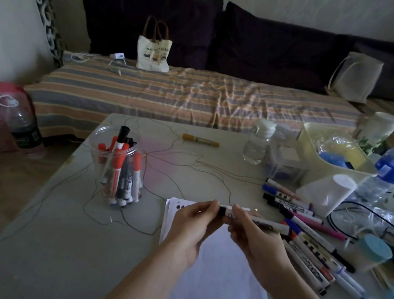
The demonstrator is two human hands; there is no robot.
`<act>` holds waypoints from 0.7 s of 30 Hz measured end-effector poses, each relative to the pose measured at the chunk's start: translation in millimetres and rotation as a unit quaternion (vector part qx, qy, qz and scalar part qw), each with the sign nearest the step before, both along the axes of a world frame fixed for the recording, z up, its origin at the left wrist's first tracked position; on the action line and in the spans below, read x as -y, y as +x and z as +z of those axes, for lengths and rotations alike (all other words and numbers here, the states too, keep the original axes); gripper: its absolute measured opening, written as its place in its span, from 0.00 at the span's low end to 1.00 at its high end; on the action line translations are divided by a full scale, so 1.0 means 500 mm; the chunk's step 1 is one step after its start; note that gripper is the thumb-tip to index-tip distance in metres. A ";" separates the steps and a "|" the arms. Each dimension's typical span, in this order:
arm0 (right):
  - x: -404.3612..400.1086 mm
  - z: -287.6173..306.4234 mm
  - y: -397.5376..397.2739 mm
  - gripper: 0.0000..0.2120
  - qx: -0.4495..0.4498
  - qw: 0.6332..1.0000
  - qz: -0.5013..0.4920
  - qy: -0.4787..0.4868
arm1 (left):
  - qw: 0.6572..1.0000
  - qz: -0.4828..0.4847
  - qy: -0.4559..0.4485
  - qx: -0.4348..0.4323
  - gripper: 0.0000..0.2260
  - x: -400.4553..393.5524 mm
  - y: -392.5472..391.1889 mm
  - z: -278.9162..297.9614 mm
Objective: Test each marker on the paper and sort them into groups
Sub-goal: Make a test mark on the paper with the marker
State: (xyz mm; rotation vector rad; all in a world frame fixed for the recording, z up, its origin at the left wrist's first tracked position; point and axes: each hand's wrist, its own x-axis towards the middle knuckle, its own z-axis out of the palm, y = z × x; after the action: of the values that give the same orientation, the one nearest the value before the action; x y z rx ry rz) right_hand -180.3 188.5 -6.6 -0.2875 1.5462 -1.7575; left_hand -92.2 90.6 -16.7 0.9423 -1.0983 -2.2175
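Both forearms over paper (218, 279), left hand (193, 224) and right hand (254, 236) fingers pinching one marker (256, 222).

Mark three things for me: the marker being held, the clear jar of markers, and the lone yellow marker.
held marker (268, 226), head view, on its white barrel right of the right hand.
clear jar (114, 156), head view, on its front wall.
yellow marker (201, 140), head view, mid-barrel.
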 end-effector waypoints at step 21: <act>-0.038 -0.023 -0.022 0.12 -0.217 0.976 -0.002 -0.018 | 0.997 -0.010 0.079 0.003 0.08 0.005 -0.049 -0.006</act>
State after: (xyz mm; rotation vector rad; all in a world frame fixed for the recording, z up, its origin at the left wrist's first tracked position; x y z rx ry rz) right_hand -191.5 207.5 -18.3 -0.7256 1.8145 -1.8066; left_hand -116.6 88.3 -19.8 1.0076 -0.9507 -2.3472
